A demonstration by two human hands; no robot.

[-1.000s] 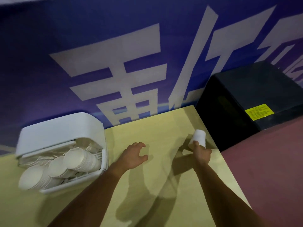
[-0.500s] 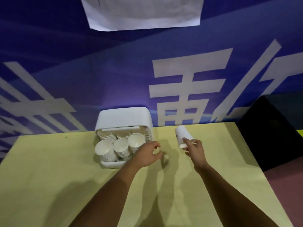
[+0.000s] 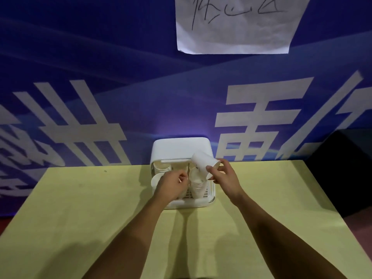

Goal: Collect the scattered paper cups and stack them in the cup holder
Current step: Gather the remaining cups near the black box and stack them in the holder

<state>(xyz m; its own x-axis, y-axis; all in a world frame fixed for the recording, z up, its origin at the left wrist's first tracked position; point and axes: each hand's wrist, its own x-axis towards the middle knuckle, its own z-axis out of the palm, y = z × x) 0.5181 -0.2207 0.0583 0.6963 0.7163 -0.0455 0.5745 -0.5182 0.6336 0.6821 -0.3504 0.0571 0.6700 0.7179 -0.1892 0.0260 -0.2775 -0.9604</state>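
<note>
A white cup holder (image 3: 182, 147) stands at the back of the yellow table (image 3: 80, 208), against the wall. Stacks of white paper cups (image 3: 198, 184) fill its open front. My right hand (image 3: 224, 177) grips one white paper cup (image 3: 203, 163) by its rim, tilted on its side just above the holder's right stack. My left hand (image 3: 172, 185) reaches into the holder's middle, fingers curled around a stack there; that stack is mostly hidden behind the hand.
A blue banner with large white characters covers the wall behind. A white paper sheet (image 3: 237, 25) hangs on it above the holder. A black box (image 3: 342, 168) sits off the table's right edge.
My right hand carried the cup from the table's right side leftward to the holder. My left hand moved from beside the holder into its front. The view swung left and centred on the holder.
</note>
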